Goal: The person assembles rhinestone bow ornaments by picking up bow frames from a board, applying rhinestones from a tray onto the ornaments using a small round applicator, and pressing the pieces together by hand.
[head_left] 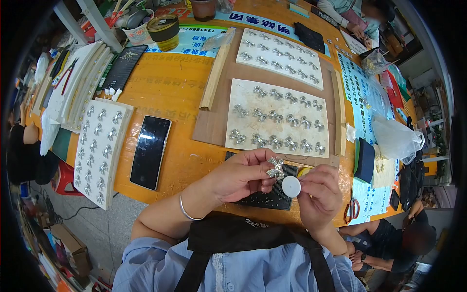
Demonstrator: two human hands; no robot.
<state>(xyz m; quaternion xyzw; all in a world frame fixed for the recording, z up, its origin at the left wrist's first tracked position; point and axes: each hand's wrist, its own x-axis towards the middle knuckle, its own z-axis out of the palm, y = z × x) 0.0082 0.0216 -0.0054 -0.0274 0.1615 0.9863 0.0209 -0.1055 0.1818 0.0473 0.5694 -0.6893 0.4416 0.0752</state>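
- Silver bow-shaped ornament [276, 168]: held up in front of the wearer's chest, at the near edge of the worktop [180, 160].
- Left hand [248, 177]: pinched the ornament between thumb and fingers; bangle at the wrist.
- Right hand [319, 194]: fingers closed on a white round disc [291, 186], its flat face turned toward the camera. Disc sat just beside the ornament; contact between them could not be told.
- Black ribbed mat [272, 199]: lay below both hands, partly covered by them.
- Near white board [272, 130]: lay beyond the hands, bearing three rows of similar bows.
- Far white board [270, 55]: lay behind it, also bearing rows of bows.
- Brown sheet [209, 129]: under both boards, a wooden strip along either side.
- Smartphone [151, 152]: left of the sheet, screen dark.
- Left-hand board [111, 151]: beside the phone at the worktop's edge, bows in rows.
- Red-handled scissors [351, 210]: right of the right hand.
- Clear plastic bag [399, 138]: farther right.
- Lidded jar [164, 33]: far left, yellowish contents.
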